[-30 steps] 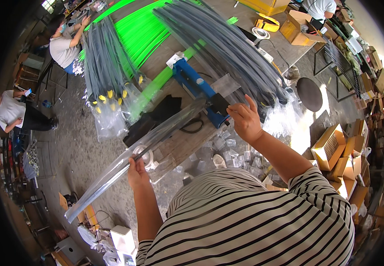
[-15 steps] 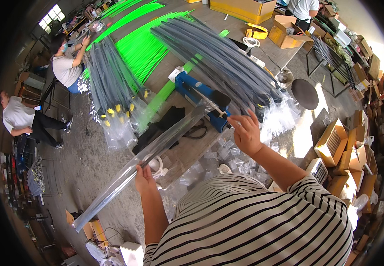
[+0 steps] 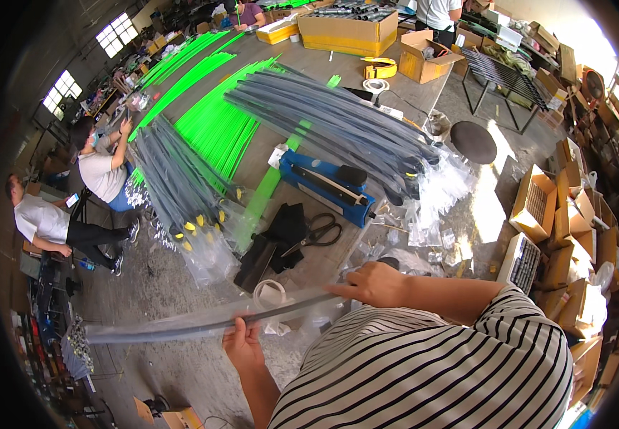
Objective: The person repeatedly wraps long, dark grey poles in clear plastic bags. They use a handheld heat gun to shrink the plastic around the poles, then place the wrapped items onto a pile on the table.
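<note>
A long grey rod in a clear plastic sleeve (image 3: 202,323) lay almost level across the lower part of the view, held just above the near edge of the counter (image 3: 338,79), its far end reaching out toward nine o'clock over the floor. The left hand (image 3: 241,343) gripped it from beneath near the middle, fingers curled round the sleeve. The right hand (image 3: 370,282) pinched the other end, at about three o'clock from the left hand, with fingers closed over the plastic and the forearm running back to a striped shirt (image 3: 431,372).

Just beyond the rod, at twelve o'clock, sat a roll of tape (image 3: 269,291), a pair of black scissors (image 3: 316,232) and a blue heat sealer (image 3: 327,187) — all on the counter. Loose clear bags (image 3: 438,193) lay at two o'clock. Farther out were bundles of bagged grey rods (image 3: 323,118) and, at eleven o'clock, a second bundle with yellow tips (image 3: 173,182) beside bright green rods (image 3: 213,114). Two seated people (image 3: 73,193) worked at ten o'clock — well apart from the hands.
</note>
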The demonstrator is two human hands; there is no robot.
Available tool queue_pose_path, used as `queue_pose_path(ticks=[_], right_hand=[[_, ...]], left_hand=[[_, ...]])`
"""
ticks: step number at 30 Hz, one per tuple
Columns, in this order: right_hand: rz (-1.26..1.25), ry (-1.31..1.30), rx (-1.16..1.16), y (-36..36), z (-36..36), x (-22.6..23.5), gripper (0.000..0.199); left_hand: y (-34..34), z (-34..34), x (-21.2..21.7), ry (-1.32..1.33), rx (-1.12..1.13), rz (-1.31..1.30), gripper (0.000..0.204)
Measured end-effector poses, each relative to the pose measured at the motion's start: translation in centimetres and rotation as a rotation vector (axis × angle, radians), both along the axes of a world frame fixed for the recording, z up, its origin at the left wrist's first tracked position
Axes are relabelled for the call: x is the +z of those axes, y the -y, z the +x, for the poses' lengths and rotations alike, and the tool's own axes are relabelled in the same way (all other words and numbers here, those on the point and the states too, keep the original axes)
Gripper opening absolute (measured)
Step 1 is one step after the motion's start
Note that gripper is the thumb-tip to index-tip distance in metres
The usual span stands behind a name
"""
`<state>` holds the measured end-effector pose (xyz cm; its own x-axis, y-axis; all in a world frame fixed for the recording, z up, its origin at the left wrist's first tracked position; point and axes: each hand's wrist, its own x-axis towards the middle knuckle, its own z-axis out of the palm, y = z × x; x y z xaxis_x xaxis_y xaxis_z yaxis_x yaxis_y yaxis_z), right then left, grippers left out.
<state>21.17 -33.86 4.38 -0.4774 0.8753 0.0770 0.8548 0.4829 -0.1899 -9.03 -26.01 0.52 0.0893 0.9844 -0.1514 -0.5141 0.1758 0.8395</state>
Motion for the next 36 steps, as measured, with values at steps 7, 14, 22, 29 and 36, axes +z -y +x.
queue_pose_path(ticks=[7, 14, 22, 29, 36], right_hand=[[0.605, 0.122, -0.592, -0.1, 10.1, 2.8, 0.038], [0.499, 0.251, -0.970, -8.2, 25.3, -1.2, 0.027], [0.507, -0.051, -0.601, -22.7, 24.5, -0.5, 0.028], [-0.014, -0.090, -0.085, -41.4, 4.4, 2.8, 0.030], [-0.375, -0.246, -0.386, -45.4, -10.6, -5.7, 0.045]], left_hand=[[-1.8, 4.7, 2.6, -0.190, -0.238, 0.044, 0.027], [-2.4, 3.6, 0.6, -0.308, -0.057, -0.143, 0.023], [-0.6, 2.5, 1.0, -0.336, 0.274, -0.296, 0.024], [3.1, 3.5, 1.1, -0.357, 0.470, -0.393, 0.025], [11.6, 1.9, -0.4, -0.201, 0.700, -0.486, 0.033]])
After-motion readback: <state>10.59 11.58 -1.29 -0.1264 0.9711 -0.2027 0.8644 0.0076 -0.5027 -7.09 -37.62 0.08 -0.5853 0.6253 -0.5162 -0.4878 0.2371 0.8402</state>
